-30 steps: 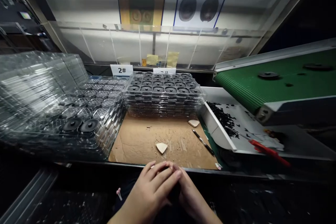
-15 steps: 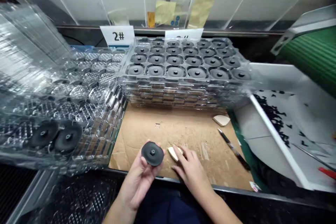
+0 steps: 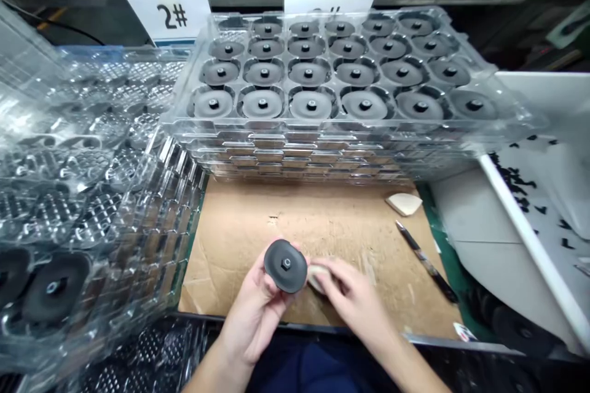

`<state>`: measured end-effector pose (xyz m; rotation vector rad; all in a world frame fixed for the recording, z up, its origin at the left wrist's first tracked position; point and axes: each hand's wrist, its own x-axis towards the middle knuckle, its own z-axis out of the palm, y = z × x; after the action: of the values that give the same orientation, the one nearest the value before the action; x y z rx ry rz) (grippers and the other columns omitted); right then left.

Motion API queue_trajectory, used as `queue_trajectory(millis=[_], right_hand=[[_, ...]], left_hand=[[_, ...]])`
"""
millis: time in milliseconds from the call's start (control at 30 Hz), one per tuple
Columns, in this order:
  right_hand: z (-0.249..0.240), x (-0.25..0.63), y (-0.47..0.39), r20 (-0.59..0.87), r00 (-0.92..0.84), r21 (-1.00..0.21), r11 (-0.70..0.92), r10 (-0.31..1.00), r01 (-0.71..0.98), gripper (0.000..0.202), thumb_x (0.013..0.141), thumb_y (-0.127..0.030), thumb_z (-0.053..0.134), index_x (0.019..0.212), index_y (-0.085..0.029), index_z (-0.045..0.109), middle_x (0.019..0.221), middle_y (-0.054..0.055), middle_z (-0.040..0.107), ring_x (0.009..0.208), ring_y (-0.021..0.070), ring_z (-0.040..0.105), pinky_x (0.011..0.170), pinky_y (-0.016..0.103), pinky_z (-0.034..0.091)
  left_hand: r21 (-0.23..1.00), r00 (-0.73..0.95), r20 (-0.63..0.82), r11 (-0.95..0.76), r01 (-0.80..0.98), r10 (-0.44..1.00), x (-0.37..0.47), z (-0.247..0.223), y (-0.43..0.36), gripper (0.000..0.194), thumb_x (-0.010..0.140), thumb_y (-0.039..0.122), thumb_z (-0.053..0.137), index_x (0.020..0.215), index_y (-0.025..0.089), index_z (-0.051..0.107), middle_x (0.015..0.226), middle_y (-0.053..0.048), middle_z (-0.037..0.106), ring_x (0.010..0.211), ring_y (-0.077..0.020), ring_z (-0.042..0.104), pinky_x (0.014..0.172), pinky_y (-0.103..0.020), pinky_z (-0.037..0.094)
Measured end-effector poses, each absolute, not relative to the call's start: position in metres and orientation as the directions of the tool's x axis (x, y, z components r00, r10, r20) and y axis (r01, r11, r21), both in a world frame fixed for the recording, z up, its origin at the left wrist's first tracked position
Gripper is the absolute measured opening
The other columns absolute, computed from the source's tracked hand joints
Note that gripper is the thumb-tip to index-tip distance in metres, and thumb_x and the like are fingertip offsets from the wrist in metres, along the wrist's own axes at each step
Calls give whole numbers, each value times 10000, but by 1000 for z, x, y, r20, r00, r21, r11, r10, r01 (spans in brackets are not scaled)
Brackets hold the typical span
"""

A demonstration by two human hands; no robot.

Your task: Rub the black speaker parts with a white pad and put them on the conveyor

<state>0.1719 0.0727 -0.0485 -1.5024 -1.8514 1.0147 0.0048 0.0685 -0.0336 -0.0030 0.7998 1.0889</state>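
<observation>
My left hand (image 3: 253,316) holds a black rubbery-looking disc (image 3: 278,275), its small hub with a metal centre facing up. Thumb and fingers grip the disc by its edge above the cardboard sheet (image 3: 239,215). Just to the right, my right hand (image 3: 354,298) is closed on a cream wedge-shaped pad (image 3: 317,277), which is tilted, smeared by motion and partly covered by the fingers. The pad is close beside the disc; whether they touch I cannot tell. A second cream wedge (image 3: 404,204) lies at the cardboard's right, with a slim black pen-like tool (image 3: 426,261) below it.
A stack of clear plastic trays (image 3: 299,135) stands at the back, its top tray filled with rows of similar discs. More clear trays (image 3: 133,190) rise at the left, with discs in the nearest pockets. At the right is a white bin (image 3: 525,233) with small black scraps.
The view has tipped down and closer. My right hand has lifted the cream pad off the cardboard and tilted it. My left hand has brought the disc slightly right, nearer the pad.
</observation>
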Motion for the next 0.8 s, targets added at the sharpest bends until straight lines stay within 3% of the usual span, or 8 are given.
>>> queue_trajectory(millis=[100,200,333,433,500,600,700,800], right_hand=[[-12,166,85,15,-125,-860,76,992,504,212,900,-243,469,1082,-238,579,1019,38,648,892,154,615,725,241,506],[20,152,93,155,-274,-876,260,949,406,268,885,-164,453,1128,-205,558,1023,51,640,933,157,593,815,264,482],[34,138,97,-6,-518,-875,247,856,417,230,876,-118,438,1005,-190,614,853,23,640,755,122,597,677,218,487],[32,134,99,119,-402,-852,301,908,427,244,885,-126,418,1046,-151,600,858,51,632,769,140,585,695,253,485],[32,135,96,231,-372,-853,371,899,366,264,881,-115,417,1088,-115,580,875,70,632,799,148,579,740,270,482],[39,151,89,145,-525,-893,340,839,295,231,856,-89,467,1024,-161,607,814,16,629,723,100,578,677,188,473],[49,172,81,-28,-535,-868,245,844,432,213,853,-96,489,986,-212,608,788,-20,620,681,75,576,619,153,454],[54,178,80,-11,-427,-738,280,904,614,217,870,-116,454,1018,-184,598,800,18,623,704,119,574,625,213,446]], left_hand=[[414,199,-589,504,-758,783,12,-33,70,586,531,308,810,1087,260,630,1146,-62,647,1026,-222,606,823,-268,502],[426,221,-616,555,-714,756,15,-28,69,521,574,280,792,1071,250,638,1092,-55,670,991,-191,612,836,-242,492],[454,152,-669,562,-692,728,13,-20,69,498,514,226,823,988,261,672,981,-15,704,909,-165,635,775,-201,508],[466,161,-648,555,-689,744,14,-13,68,331,544,275,807,853,214,707,787,3,704,799,-129,641,720,-167,502],[458,204,-622,563,-687,756,13,-9,67,324,560,272,799,867,217,710,824,1,713,827,-121,639,756,-164,488],[431,251,-602,573,-697,758,9,-7,65,507,474,258,841,959,275,694,983,-7,719,912,-140,632,822,-190,469],[401,294,-602,599,-693,742,9,-7,64,618,358,316,867,952,272,702,973,-22,725,894,-155,631,805,-207,468],[375,315,-586,595,-711,746,15,-6,62,603,347,330,869,924,250,712,906,-8,725,842,-140,622,776,-200,457]])
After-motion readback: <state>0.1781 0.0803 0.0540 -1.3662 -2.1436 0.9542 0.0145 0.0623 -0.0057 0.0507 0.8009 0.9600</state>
